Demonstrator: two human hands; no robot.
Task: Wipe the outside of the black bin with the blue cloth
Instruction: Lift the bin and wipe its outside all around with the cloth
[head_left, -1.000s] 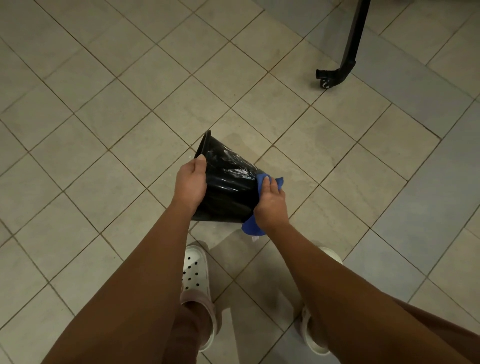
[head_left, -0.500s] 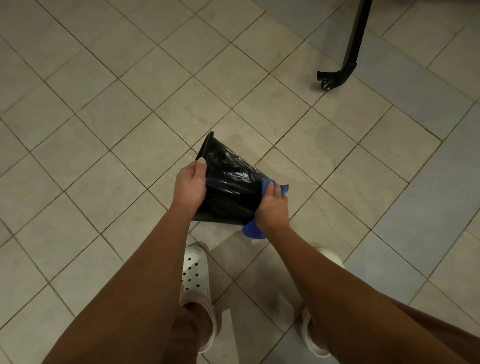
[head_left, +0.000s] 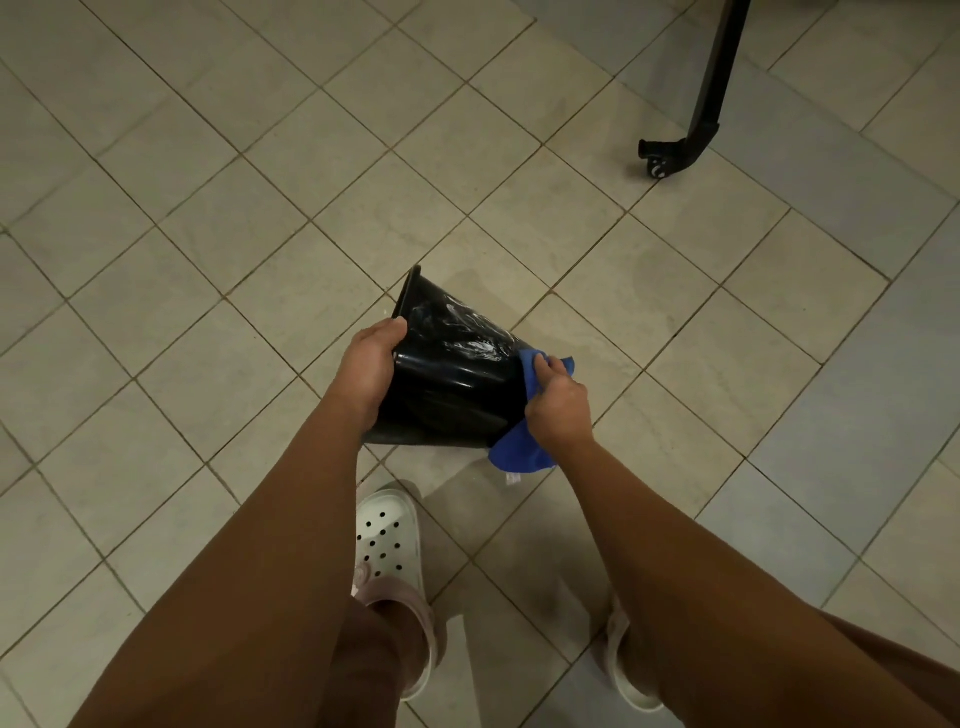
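While a white shoe (head_left: 387, 525) stood nearest on the tiled floor (head_left: 208, 260), both arms reached out above it. The left hand (head_left: 366, 371) curled round the left side of the black bin (head_left: 452, 379), which was held up off the floor and tipped over. The right hand (head_left: 558, 410) gripped the blue cloth (head_left: 519, 457) and pressed it on the bin's right side. Far off stood a black leg (head_left: 704, 104) with a small wheel.

The person wears white clogs (head_left: 387, 525) with round holes over the toes and mauve trousers (head_left: 363, 654) gathered at the ankles; the forearms (head_left: 291, 519) are bare.
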